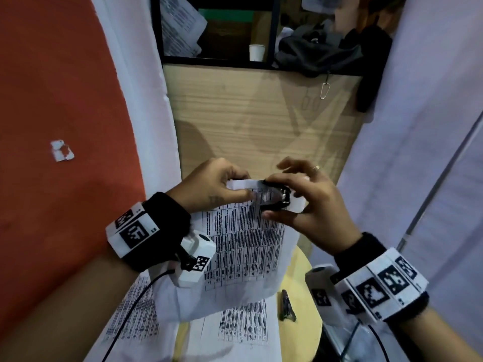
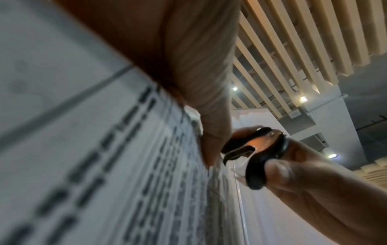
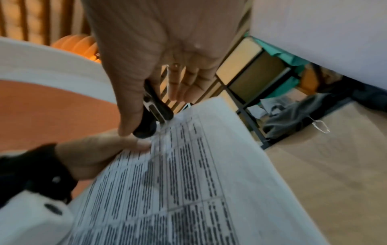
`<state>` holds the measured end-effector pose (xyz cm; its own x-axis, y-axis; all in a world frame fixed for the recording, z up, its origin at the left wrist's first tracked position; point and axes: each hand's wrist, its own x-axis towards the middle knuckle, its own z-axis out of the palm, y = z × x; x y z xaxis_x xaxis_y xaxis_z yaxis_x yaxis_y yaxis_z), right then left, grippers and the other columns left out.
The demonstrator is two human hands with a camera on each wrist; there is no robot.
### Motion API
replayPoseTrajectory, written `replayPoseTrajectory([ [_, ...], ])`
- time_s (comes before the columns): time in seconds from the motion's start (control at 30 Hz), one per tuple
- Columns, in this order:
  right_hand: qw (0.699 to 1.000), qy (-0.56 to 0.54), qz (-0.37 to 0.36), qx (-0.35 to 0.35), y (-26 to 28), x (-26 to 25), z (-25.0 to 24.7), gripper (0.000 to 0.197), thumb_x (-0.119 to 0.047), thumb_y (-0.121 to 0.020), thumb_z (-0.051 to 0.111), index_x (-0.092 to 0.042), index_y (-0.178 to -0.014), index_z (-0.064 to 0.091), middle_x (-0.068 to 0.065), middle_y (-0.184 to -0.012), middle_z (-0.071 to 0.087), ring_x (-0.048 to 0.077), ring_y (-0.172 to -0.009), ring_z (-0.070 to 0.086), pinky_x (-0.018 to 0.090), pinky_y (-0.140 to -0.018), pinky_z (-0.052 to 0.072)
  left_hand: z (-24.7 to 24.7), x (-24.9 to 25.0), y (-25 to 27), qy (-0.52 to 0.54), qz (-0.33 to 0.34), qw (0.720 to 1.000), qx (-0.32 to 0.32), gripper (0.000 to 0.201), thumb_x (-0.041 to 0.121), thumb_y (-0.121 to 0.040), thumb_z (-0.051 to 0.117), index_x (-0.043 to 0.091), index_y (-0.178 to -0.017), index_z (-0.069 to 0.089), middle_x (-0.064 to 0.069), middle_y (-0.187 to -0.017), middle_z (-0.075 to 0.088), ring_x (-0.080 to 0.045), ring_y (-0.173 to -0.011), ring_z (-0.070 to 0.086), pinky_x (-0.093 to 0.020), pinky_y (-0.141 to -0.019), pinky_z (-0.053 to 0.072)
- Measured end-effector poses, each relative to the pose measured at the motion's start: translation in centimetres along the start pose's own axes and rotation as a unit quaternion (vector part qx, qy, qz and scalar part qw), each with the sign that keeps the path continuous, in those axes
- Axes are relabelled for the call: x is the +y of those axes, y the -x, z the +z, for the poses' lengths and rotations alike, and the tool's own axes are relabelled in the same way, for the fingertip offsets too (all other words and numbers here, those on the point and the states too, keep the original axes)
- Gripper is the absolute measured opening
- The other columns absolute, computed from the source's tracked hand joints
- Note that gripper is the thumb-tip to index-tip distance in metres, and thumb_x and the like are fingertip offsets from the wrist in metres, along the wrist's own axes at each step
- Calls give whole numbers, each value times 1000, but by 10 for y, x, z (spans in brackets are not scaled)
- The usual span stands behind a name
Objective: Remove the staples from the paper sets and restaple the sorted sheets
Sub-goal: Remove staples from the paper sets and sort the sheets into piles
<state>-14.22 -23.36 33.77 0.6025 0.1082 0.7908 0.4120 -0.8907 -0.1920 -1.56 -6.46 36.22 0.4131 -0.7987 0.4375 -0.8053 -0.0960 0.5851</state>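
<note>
Above two loose sheets [image 1: 243, 333], left hand [image 1: 209, 184] pinching paper set [image 1: 245, 246], right hand [image 1: 308, 202] squeezing staple remover [image 1: 277, 198]

Black staple remover [image 1: 275, 199], white printed paper [image 1: 243, 246]

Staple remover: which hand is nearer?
Right. The right hand grips the staple remover between thumb and fingers; the left hand pinches the paper set beside it.
</note>
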Motion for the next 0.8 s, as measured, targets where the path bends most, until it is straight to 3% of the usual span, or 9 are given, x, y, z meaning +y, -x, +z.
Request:
replayPoseTrajectory([
  [0.1, 997, 31, -64, 8, -1, -4, 8, 42, -31, -74, 73, -11, -111, 67, 6, -112, 63, 23, -96, 61, 37, -78, 52, -1, 2, 1, 55, -4, 998, -11, 18, 29, -76, 69, 17, -63, 67, 8, -57, 52, -4, -55, 44, -22, -51, 31],
  [0.17, 996, 37, -79, 14, -2, -4, 10, 41, -24, -74, 75, -9, -111, 67, 6, -111, 64, 24, -97, 61, 37, -81, 51, -1, 2, 2, 64, -1, 998, -12, 28, 29, -76, 69, 2, -69, 68, 0, -60, 53, -8, -59, 45, -25, -53, 30],
  [0.23, 996, 28, -86, 21, -3, -3, 11, 41, -22, -74, 75, -8, -111, 67, 6, -111, 65, 22, -97, 61, 34, -83, 50, -2, 1, 2, 71, 3, 997, -13, 36, 34, -75, 70, -2, -74, 68, -8, -63, 55, -12, -61, 46, -28, -56, 31],
  [0.33, 994, 18, -101, 22, -4, -4, 11, 39, -24, -76, 72, -6, -110, 67, 7, -109, 65, 21, -95, 61, 33, -83, 50, -2, 2, 1, 79, -1, 997, -19, 40, 41, -71, 69, 1, -72, 68, -9, -64, 57, -13, -62, 47, -30, -57, 32],
  [0.47, 992, 31, -122, 24, -7, -4, 12, 34, -24, -78, 68, -4, -106, 69, 8, -105, 67, 20, -93, 60, 34, -80, 49, -2, 6, 0, 63, -15, 998, -22, 20, 28, -74, 69, 10, -66, 67, -1, -61, 56, -5, -59, 47, -24, -53, 34],
  [0.6, 989, 50, -134, 22, -7, -2, 15, 28, -19, -78, 72, -4, -101, 71, 8, -102, 69, 26, -90, 65, 32, -81, 49, -2, 5, 1, 59, -26, 998, -20, 19, 28, -74, 68, 10, -69, 70, -3, -64, 61, -6, -63, 51, -25, -58, 37],
  [0.8, 985, 77, -154, 17, -10, 2, 21, 27, -12, -73, 76, -5, -99, 71, 6, -101, 69, 29, -85, 64, 36, -72, 52, -3, 3, 0, 51, -26, 998, -22, 9, 26, -70, 71, 23, -62, 66, 0, -63, 61, -2, -61, 51, -23, -58, 40],
])
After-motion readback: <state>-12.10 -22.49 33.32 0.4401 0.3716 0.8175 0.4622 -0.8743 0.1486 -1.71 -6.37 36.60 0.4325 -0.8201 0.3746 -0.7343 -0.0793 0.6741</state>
